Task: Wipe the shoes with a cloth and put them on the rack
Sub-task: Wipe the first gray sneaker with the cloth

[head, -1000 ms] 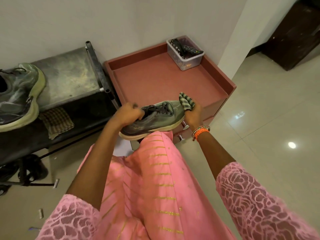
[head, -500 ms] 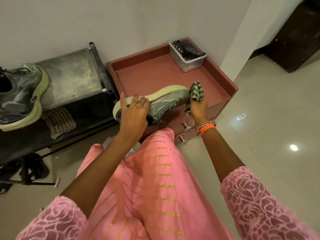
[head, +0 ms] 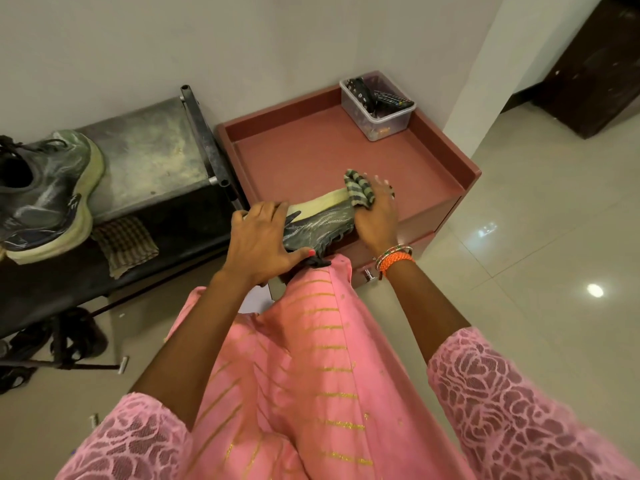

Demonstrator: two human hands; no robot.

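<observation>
Both hands grasp: left hand clasps the now sole-up grey mesh sneaker, right hand presses the striped green cloth on its toe.

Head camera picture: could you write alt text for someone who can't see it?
A person's left hand holds a grey shoe on its side while the right hand wipes it with a striped cloth. Its pair sits on the metal rack to the left.
</observation>
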